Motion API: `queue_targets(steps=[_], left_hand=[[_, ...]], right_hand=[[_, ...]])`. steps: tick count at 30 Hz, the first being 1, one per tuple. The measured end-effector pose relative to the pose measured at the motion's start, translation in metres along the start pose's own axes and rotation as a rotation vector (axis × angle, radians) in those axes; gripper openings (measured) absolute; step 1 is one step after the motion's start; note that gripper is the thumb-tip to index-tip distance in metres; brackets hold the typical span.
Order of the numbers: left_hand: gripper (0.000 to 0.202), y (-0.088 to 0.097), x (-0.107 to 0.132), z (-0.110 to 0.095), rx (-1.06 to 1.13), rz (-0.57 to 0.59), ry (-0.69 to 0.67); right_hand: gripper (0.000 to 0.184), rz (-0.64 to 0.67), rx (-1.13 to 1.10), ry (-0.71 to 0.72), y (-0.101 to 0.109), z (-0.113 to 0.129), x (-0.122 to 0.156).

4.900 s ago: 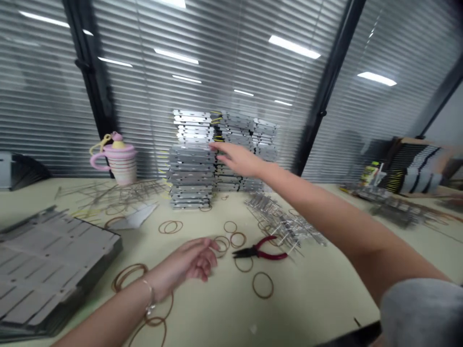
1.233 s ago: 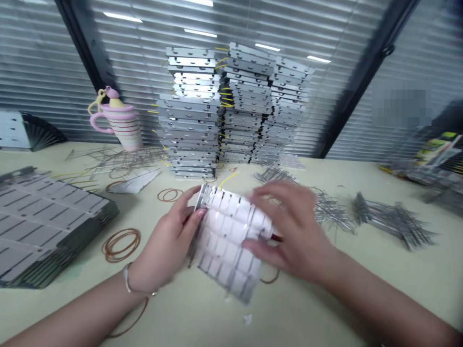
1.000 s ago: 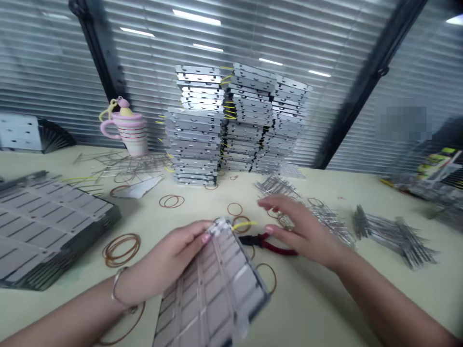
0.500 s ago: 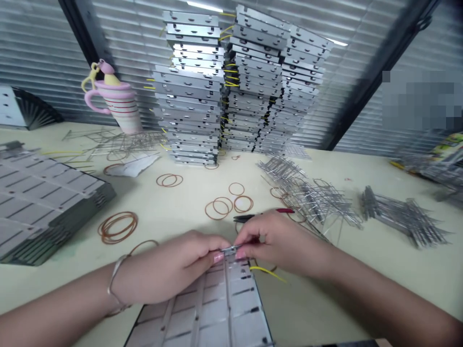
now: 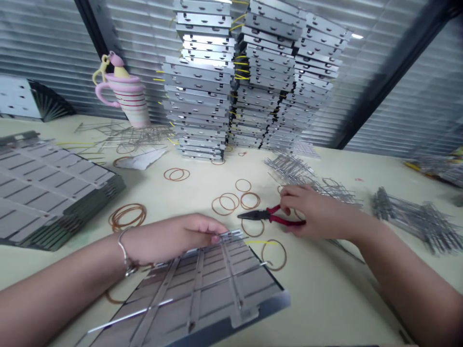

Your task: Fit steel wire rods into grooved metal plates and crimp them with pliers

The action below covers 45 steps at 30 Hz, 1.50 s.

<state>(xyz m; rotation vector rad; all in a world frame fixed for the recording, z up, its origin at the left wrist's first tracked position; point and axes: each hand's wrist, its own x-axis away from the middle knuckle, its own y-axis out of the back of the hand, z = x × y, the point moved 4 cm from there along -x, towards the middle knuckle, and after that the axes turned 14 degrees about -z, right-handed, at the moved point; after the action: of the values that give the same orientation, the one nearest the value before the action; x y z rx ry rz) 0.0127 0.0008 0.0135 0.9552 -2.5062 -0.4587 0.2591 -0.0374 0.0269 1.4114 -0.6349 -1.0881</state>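
My left hand (image 5: 173,237) grips the far edge of a grey metal plate bundle (image 5: 210,284) that lies flat on the table in front of me. My right hand (image 5: 318,214) rests on the red handles of a pair of pliers (image 5: 269,216), fingers curled over them. The pliers lie on the table with their dark jaws pointing left. A loose yellow rubber band (image 5: 260,242) lies just beside the plate's far corner. Brown rubber bands (image 5: 235,200) are scattered behind the plate.
Two tall stacks of metal plates (image 5: 246,77) stand at the back by the blinds. A pink striped cup (image 5: 126,96) is left of them. Another plate pile (image 5: 50,188) lies at the left. Heaps of thin metal strips (image 5: 314,180) cover the right side.
The plate bundle was brought from the stacks, turned in both hands and laid flat. My right hand has left its far edge and moved right onto the pliers.
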Motion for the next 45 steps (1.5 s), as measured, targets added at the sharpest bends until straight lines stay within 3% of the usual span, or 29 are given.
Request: queue_targets(steps=[2, 7, 12, 18, 21, 24, 27, 33, 45], left_hand=[[0.029, 0.000, -0.001, 0.001, -0.007, 0.005, -0.014], [0.030, 0.003, -0.001, 0.001, -0.042, -0.011, -0.047], [0.028, 0.006, -0.004, 0.002, -0.047, -0.020, -0.029], [0.028, 0.004, -0.005, 0.009, -0.053, 0.008, -0.010], [0.028, 0.005, -0.006, 0.010, -0.081, 0.005, -0.020], [0.029, 0.003, -0.005, 0.009, -0.094, 0.034, -0.028], [0.029, 0.004, -0.004, 0.007, -0.082, 0.009, -0.047], [0.030, 0.001, -0.003, 0.005, -0.027, 0.083, -0.017], [0.030, -0.002, -0.003, 0.007, -0.019, 0.081, 0.027]], right_hand=[[0.004, -0.033, 0.011, 0.016, -0.004, 0.009, -0.002], [0.030, -0.269, 0.128, 0.169, -0.005, 0.027, -0.007], [0.024, -0.396, 0.104, 0.190, 0.007, 0.028, -0.004], [0.020, -0.319, 0.073, 0.311, -0.005, 0.038, -0.002], [0.017, -0.359, 0.038, 0.323, -0.012, 0.038, -0.004], [0.023, -0.415, 0.032, 0.283, -0.015, 0.038, -0.005], [0.030, -0.358, 0.145, 0.214, -0.023, 0.040, -0.007], [0.011, -0.296, 0.311, 0.193, -0.030, 0.046, -0.008], [0.013, -0.243, 0.317, 0.148, -0.027, 0.047, -0.005]])
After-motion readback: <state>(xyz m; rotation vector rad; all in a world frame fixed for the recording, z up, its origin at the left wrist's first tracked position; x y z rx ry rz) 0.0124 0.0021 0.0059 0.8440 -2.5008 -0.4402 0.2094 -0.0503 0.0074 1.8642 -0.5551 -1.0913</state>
